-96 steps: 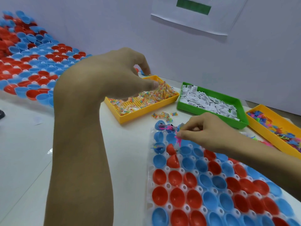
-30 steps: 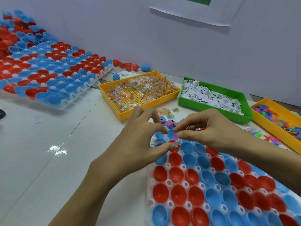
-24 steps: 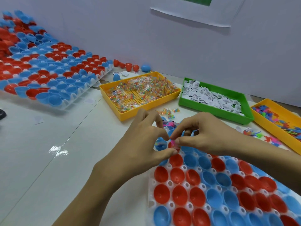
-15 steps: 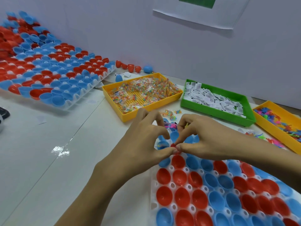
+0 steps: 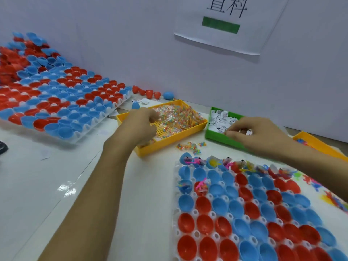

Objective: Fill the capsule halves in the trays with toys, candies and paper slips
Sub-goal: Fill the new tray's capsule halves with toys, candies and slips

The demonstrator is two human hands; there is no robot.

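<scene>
While both arms reach far across the white table (image 5: 47, 185), the left hand (image 5: 140, 125) sits over the near-left part of the yellow candy tray (image 5: 175, 138), fingers curled down into the wrapped candies (image 5: 175, 114); blur hides whether it actually pinches one, cannot tell. The right hand (image 5: 258, 133) is over the near edge of the green tray (image 5: 216, 136), thumb and fingertips pinching a white paper slip (image 5: 244, 131) from the pile of paper slips (image 5: 221, 119). A few loose candies (image 5: 190, 146) lie on the table between the candy tray and the near tray (image 5: 176, 210). That near tray, at right, holds red and blue capsule halves (image 5: 235, 227), open side up. Its far row is filled with toys, candy and slips; in the second and third rows only a blue half (image 5: 185, 185) and a red half (image 5: 201, 187) at the left show contents, and the rest look empty. A second yellow tray (image 5: 316, 143) with colored toys is at far right, mostly hidden by the right forearm; loose toys (image 5: 335, 199) lie on the table right of the near tray. At far left, another tray of capsule halves (image 5: 62, 102) leans up on a heap of more. A few loose capsule pieces (image 5: 148, 93) sit by the wall (image 5: 113, 44), which carries a paper sign (image 5: 229, 21) with a green bar.
</scene>
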